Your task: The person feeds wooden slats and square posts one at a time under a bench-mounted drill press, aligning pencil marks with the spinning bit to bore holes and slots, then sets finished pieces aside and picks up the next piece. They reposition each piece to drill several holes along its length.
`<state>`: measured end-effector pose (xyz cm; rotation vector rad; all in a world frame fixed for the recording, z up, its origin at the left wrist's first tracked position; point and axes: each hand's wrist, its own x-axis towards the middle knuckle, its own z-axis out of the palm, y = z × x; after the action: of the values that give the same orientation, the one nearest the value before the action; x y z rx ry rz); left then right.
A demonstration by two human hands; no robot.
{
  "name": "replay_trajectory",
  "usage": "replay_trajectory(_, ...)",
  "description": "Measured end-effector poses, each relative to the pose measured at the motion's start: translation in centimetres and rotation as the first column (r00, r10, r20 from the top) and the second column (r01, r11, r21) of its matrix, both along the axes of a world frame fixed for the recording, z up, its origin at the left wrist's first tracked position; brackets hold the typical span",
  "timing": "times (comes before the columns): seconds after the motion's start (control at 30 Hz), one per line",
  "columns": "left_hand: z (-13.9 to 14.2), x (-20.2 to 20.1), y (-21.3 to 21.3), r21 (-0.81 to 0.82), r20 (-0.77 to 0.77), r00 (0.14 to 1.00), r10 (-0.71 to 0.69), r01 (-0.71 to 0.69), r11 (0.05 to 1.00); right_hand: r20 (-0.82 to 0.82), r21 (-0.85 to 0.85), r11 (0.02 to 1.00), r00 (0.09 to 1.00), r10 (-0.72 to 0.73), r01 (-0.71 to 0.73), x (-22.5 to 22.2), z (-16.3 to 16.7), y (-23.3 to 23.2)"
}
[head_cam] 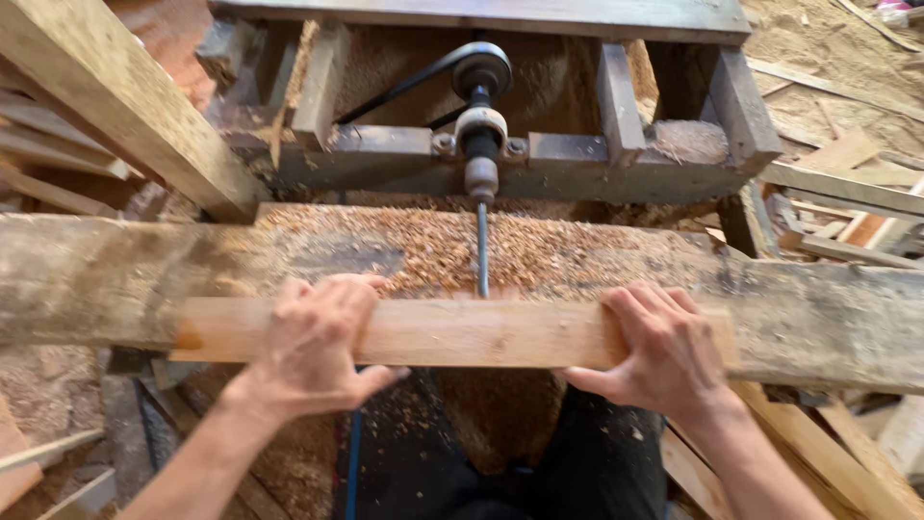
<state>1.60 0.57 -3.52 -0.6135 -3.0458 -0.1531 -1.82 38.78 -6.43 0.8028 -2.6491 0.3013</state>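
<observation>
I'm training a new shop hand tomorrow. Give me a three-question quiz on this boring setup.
1. True or false: both hands grip the wooden plank.
2. Where does the drill bit meet the plank? A) its far edge, near mid-length B) its left end C) its underside
3. What litters the worn bench around the bit?

Key: 1. True: left hand and right hand each clasp it. 2. A. 3. Wood shavings.

Wooden piece [452, 332] lies on the bench [828, 318]; drill bit [482, 250] behind it
</observation>
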Motion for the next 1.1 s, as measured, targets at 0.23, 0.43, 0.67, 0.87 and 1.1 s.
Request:
replay_trajectory(0.23,-4.1,1.5,-2.7,0.130,-0.568,0.823,-0.026,0.121,0.984,-0.405,-0.093,0.990,0.912,0.057,-0.103,2.8,-1.3,-2.2)
replay_trajectory(0.43,-7.1,3.0,-2.3,0.169,-0.673,0.737,0.062,0.071,0.983,-0.397,-0.086,0.996,0.916,-0.060,0.029,5.5,-2.3,-2.9)
replay_trajectory(0.67,-8.1,3.8,-2.1,0.153,-0.724,0.684,0.084,0.041,0.987,-0.454,-0.107,0.994,0.888,-0.072,0.026,6.2,-3.2,-3.0)
replay_trajectory(0.87,-8.0,4.2,-1.6,0.159,-0.731,0.674,0.103,0.023,0.987,-0.447,-0.127,0.991,0.890,-0.095,0.043,6.6,-3.5,-2.9)
replay_trajectory(1.1,-6.3,4.4,-1.3,0.151,-0.648,0.751,0.129,-0.040,0.988,-0.439,-0.152,0.988,0.896,-0.069,0.002,6.8,-3.3,-2.8)
